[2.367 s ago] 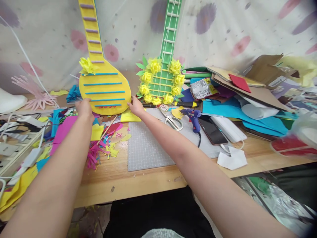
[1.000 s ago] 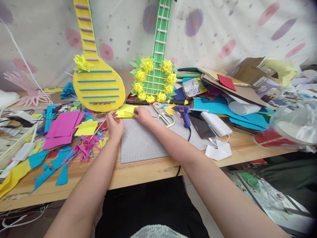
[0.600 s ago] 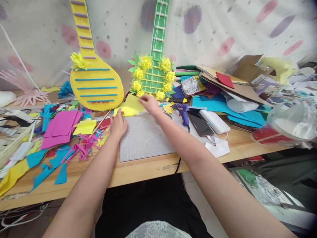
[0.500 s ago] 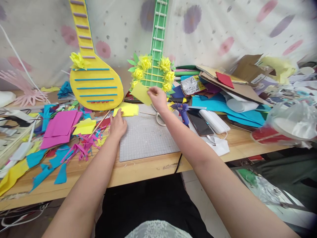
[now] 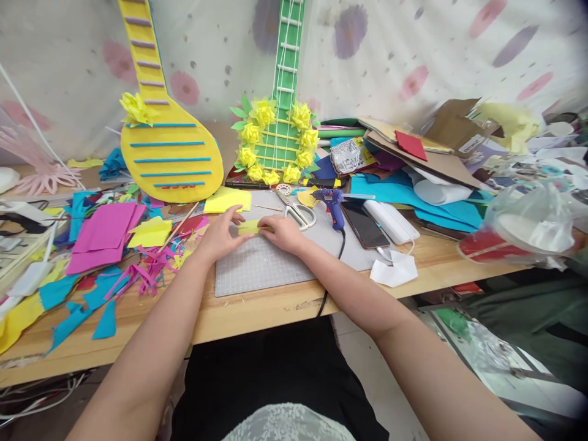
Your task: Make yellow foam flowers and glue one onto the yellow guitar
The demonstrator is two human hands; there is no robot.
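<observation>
My right hand (image 5: 282,233) pinches the right end of a small yellow paper sheet (image 5: 248,228), low over the grey cutting mat (image 5: 257,266). At the sheet's left side is my left hand (image 5: 220,237), thumb and fingers spread, the thumb by its lower edge; whether it touches the paper I cannot tell. A stack of yellow paper (image 5: 228,199) lies just behind my left hand. White-handled scissors (image 5: 301,214) rest right of my right hand, with a blue glue gun (image 5: 334,208) beyond them.
A yellow paper instrument (image 5: 172,159) and a green one (image 5: 275,150) with yellow flowers lean at the back. Magenta sheets (image 5: 105,236) and scraps lie left. A phone (image 5: 364,223), white power bank (image 5: 390,222), blue sheets (image 5: 441,211) and bagged red tub (image 5: 496,242) stand right.
My right hand has brought the yellow sheet down and toward me, onto or just above the mat. My left hand has left the yellow stack and come to the sheet's side.
</observation>
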